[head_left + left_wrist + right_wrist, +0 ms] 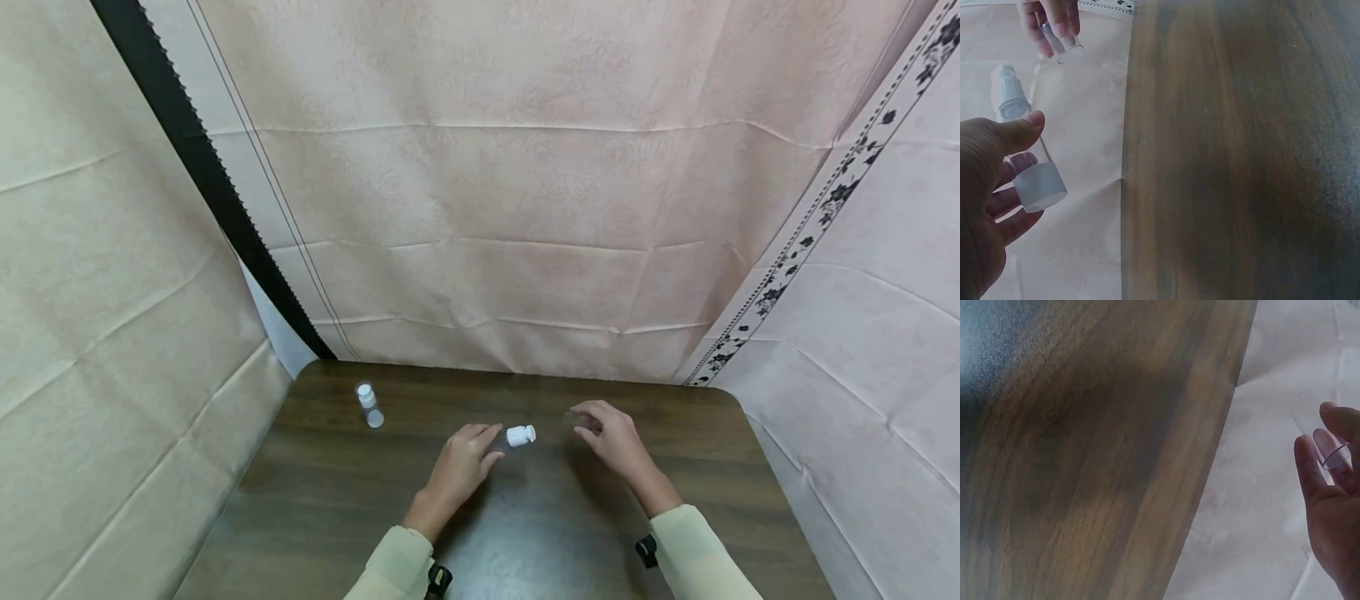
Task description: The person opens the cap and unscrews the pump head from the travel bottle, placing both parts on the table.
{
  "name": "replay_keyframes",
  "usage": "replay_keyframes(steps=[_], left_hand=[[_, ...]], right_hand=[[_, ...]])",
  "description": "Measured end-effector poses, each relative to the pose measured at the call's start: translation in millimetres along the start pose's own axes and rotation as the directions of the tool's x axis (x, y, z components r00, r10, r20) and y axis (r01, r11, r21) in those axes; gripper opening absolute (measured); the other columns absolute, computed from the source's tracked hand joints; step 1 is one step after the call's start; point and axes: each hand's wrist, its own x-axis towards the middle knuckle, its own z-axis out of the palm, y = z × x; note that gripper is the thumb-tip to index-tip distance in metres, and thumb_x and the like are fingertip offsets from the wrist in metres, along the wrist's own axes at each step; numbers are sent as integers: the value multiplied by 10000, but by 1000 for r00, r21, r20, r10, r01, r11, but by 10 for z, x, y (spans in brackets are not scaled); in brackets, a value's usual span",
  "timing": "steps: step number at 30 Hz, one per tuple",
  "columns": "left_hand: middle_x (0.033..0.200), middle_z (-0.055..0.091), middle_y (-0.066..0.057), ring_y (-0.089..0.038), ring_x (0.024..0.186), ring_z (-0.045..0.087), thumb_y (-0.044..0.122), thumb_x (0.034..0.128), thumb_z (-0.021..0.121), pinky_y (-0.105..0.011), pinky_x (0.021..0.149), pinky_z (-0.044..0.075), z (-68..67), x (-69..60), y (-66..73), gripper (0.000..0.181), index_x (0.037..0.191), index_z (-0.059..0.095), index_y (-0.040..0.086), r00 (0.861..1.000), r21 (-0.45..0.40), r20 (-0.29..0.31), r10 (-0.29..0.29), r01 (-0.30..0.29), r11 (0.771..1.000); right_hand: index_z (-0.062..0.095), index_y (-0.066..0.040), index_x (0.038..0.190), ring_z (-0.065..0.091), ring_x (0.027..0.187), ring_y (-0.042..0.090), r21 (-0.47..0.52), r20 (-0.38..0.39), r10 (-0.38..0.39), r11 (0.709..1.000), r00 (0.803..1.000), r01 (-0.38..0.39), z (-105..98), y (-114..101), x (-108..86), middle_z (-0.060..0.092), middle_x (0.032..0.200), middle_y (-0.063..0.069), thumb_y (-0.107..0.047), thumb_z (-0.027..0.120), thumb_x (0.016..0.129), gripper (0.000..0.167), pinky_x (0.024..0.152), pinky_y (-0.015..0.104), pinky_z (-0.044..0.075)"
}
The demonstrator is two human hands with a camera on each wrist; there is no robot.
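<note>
My left hand (463, 462) grips a small clear pump bottle (1040, 147) above the table. Its white pump top (521, 435) points to the right in the head view, and a white base (1041, 187) shows below the fingers in the left wrist view. My right hand (613, 440) pinches a clear see-through cap (1322, 447) between thumb and fingers, apart from the bottle. A second bottle (369, 404) with a white top and a white base is at the table's far left, away from both hands.
The brown wooden table (330, 500) has rounded far corners. Behind it hangs a pale pinkish cloth (510, 208), with cream cloth (112, 333) on the left and white cloth (862, 350) on the right. Dark bands (1127, 6) edge the cloths.
</note>
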Motion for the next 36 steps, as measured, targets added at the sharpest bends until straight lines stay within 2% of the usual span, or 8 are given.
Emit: replay_keyframes(steps=[7,14,23,31,36], left_hand=[[1079,761,-79,-215,982,723,205,825,880,-356,837,614,-2,-15,5,435,1216,748,67,1000,-14,0,-8,8,1000],[1077,760,-76,-214,974,724,215,838,869,-347,826,617,10,-35,6,422,1216,748,72,1000,-23,-1,-8,8,1000],[1078,760,-82,-217,974,728,209,837,872,-353,821,619,24,-53,11,425,1217,747,67,1000,-36,6,-12,13,999],[1079,761,-93,-224,970,729,206,832,875,-365,817,621,41,-66,10,435,1215,745,46,1000,-45,7,-14,14,999],[1073,761,-90,-223,966,728,205,831,876,-364,817,621,49,-68,10,438,1217,744,47,1000,-46,7,-13,13,999]], right_hand=[[743,-36,1127,723,894,224,-34,31,5,999,999,-4,54,62,74,716,1084,96,-1,810,864,273,772,390,615],[718,-8,1173,728,964,278,-95,116,42,995,992,-31,111,92,120,691,1160,144,-2,772,899,279,798,403,617],[710,0,1181,701,932,269,-195,176,51,981,983,-16,222,129,209,679,1154,157,-4,772,897,291,778,408,605],[696,12,1231,694,1009,313,-210,238,112,976,965,-62,278,237,232,663,1211,195,-19,766,909,331,832,449,601],[692,28,1221,677,1053,362,-228,245,87,973,966,-29,301,275,248,662,1193,214,-1,769,897,334,871,490,587]])
